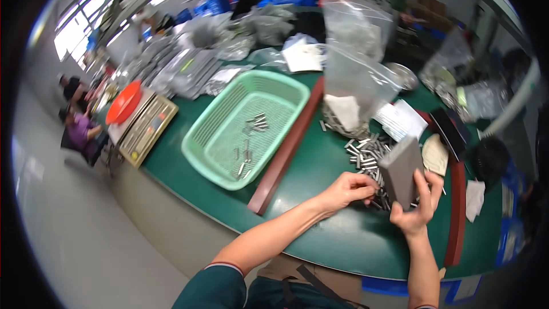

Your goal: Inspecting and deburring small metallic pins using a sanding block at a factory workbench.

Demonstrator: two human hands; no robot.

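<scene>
Two bare hands are working near the front edge of the green table. The left hand is reaching into a loose pile of small metal pieces, its fingers curled and pinching at the near edge of that pile; whether a piece is caught between the fingertips cannot be told. Just to its right, the right hand is gripping a grey rectangular block from below, thumb and fingers wrapped around its lower end, and is holding it tilted with the lower end close to the left fingertips. Beyond the pile, a clear plastic bag is standing upright. A dark red bar is lying across the table to the left of the hands, and past it a light green basket is holding a few more metal pieces. Farther left, at the table's left edge, a weighing scale is sitting beside an orange bowl.
</scene>
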